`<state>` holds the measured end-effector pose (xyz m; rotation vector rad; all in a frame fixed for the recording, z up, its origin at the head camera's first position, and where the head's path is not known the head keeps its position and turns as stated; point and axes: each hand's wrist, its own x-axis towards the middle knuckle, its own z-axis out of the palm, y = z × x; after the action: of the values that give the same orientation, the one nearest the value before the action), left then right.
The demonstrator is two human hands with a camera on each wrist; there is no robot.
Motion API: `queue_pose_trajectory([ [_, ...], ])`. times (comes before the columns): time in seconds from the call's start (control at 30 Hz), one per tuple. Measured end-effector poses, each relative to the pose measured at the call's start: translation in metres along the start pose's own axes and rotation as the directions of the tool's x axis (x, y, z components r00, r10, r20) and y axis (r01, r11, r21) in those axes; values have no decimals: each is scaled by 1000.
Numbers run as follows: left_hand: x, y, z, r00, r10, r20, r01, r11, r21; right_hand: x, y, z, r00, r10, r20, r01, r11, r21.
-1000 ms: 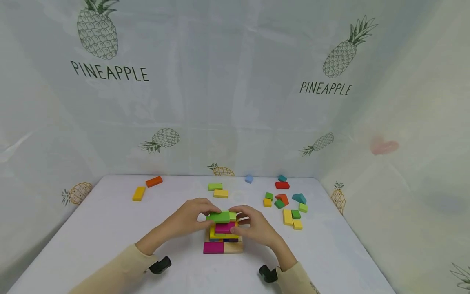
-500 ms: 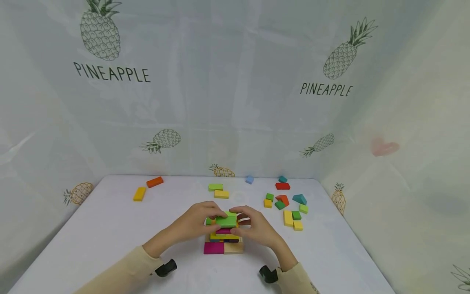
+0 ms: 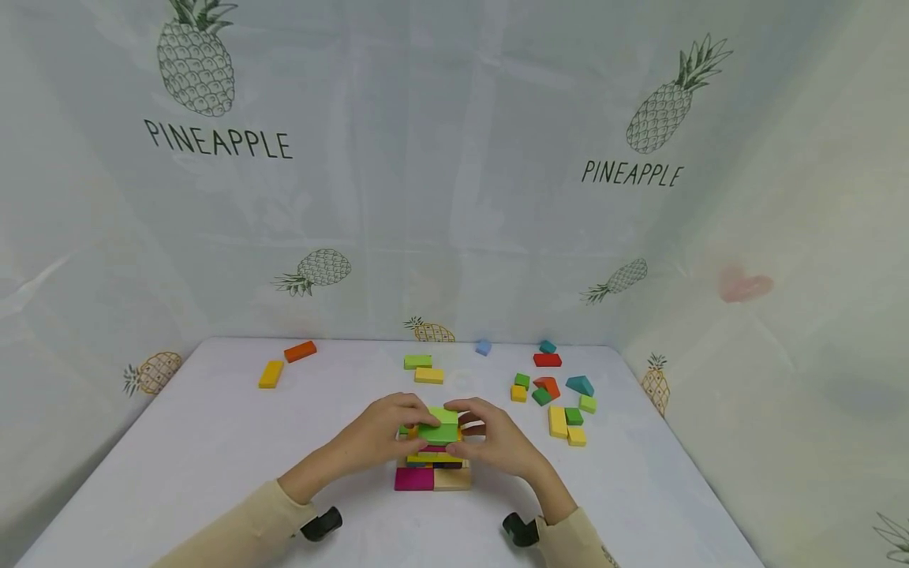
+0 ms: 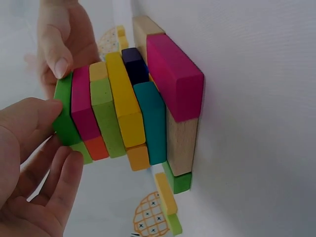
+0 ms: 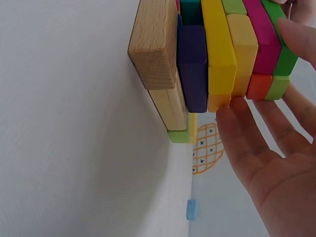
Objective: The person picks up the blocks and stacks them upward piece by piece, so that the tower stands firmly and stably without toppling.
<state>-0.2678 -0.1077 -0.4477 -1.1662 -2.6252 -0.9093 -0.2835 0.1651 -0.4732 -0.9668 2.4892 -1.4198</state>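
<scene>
A magenta block (image 3: 414, 479) and a bare-wood block (image 3: 452, 479) lie nearest on the table (image 3: 412, 528), seemingly a broad footing for the tower (image 3: 435, 457). On its top sits the green block (image 3: 440, 433); the left hand (image 3: 383, 426) pinches it, apparently keeping it square. The right hand (image 3: 497, 442), fingers loosely spread, braces the tower's side, perhaps against toppling. Beyond, a loose yellow block (image 3: 429, 376) lies within reach.

block stack (image 3: 435, 457) partly hidden, left sleeve (image 3: 241, 527) cropped

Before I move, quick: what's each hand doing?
Left hand: closed, pinching the green rectangular block on top.
Right hand: open, loosely cupped at the block tower's right side.
</scene>
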Motion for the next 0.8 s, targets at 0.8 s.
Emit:
queue_pose_trajectory([
  [0.8, -1, -1, 10, 999, 1, -43, -3, 999, -48, 1, -3, 0, 1000, 24, -7, -24, 1000, 19],
])
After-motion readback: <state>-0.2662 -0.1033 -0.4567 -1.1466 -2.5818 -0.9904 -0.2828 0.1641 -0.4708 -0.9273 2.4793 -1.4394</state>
